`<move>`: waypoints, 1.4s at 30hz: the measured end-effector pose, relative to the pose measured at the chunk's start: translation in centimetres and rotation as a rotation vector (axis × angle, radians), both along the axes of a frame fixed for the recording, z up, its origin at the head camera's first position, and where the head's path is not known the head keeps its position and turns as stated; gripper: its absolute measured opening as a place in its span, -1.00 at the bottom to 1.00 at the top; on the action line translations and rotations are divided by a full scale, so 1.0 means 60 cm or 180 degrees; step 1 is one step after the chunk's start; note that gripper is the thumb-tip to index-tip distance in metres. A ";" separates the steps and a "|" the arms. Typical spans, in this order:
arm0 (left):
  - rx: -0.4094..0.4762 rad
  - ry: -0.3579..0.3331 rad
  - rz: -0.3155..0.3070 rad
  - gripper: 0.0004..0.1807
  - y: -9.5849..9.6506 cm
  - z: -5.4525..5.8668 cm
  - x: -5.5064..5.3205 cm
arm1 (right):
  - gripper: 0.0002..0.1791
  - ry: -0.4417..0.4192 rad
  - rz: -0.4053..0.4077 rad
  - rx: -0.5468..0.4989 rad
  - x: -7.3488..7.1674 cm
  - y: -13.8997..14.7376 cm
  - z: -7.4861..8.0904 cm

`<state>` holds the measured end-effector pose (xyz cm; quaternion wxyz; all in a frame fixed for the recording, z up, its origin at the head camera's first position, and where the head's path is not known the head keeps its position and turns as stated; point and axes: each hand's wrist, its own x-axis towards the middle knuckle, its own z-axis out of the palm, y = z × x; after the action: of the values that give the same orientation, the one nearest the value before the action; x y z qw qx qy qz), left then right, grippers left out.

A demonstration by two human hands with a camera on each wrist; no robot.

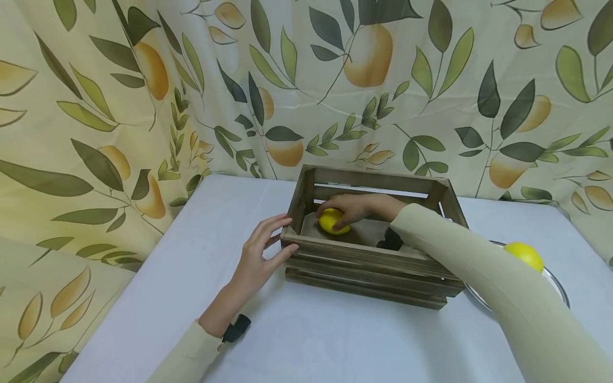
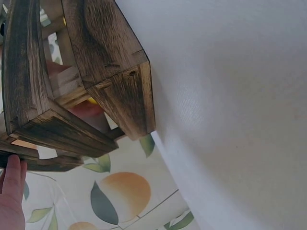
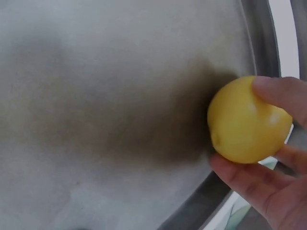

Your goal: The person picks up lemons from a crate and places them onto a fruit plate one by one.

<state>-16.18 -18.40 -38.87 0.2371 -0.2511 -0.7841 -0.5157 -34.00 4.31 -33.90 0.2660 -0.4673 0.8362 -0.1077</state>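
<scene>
Inside a brown slatted wooden crate [image 1: 364, 260], my right hand [image 1: 360, 206] grips a yellow lemon [image 1: 330, 221] near the crate's left end. In the right wrist view, the thumb and fingers wrap the lemon [image 3: 247, 122] close over the crate's pale floor [image 3: 110, 115]. My left hand [image 1: 258, 252] touches the crate's left front corner, thumb on the near side and fingers along the left end. The left wrist view has the crate's slatted corner [image 2: 105, 62] large, with the left fingers [image 2: 13, 177] against a slat.
A rimmed plate [image 1: 557, 282] holding another lemon [image 1: 524, 255] stands right of the crate, partly behind the right sleeve [image 1: 479, 271]. A white cloth [image 1: 335, 340] covers the table. A curtain with a fruit-and-leaf print [image 1: 325, 106] hangs behind and to the left.
</scene>
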 end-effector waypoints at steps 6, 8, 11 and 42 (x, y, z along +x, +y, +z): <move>0.0006 -0.0049 -0.0048 -0.44 0.011 -0.003 -0.002 | -0.47 -0.0014 -0.0016 0.0161 0.000 0.015 0.002; -0.0004 -0.0061 -0.0045 -0.45 0.014 -0.003 -0.004 | -0.48 0.0016 -0.0015 0.0214 0.002 0.019 0.006; 0.0000 -0.0047 -0.0034 -0.45 0.018 -0.002 -0.007 | -0.48 0.0070 -0.0022 0.0198 0.000 0.023 0.013; 0.0011 0.0089 0.0043 -0.43 0.005 -0.001 0.000 | -0.47 -0.0410 -0.0161 -0.0810 0.042 0.076 0.132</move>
<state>-16.18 -18.12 -38.92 0.2519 -0.2526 -0.7815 -0.5119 -31.48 8.88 -25.97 0.2549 -0.4682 0.8086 -0.2492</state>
